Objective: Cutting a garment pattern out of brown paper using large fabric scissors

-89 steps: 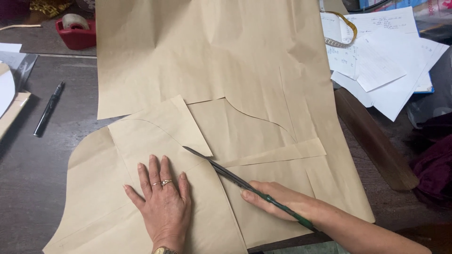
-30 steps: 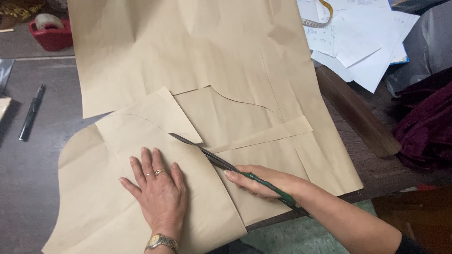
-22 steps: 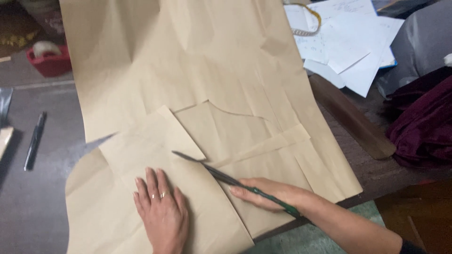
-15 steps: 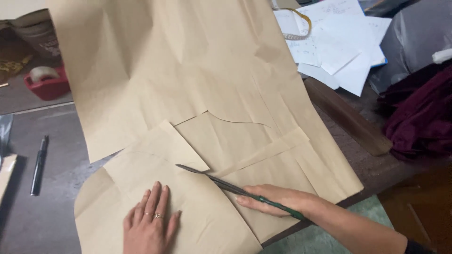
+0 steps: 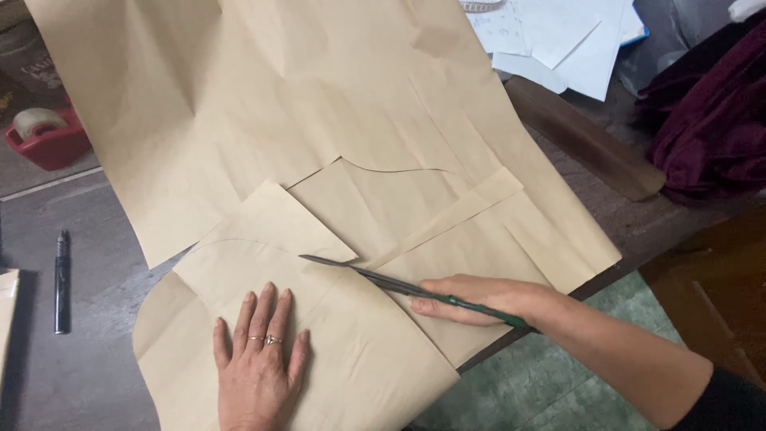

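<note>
Right hand (image 5: 479, 299) grips scissors (image 5: 375, 278) closed-fisted; left hand (image 5: 259, 359) lies open, flat on brown paper (image 5: 359, 375) beside them; paper could slip, skewing the cut.

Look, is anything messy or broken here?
Nothing is broken. The brown paper is creased and hangs over the table edge. The left hand presses it flat while the right hand holds scissors.

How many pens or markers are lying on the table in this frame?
1. A dark pen lies on the grey table at the far left, left of the brown paper. More could be hidden under the paper.
</note>
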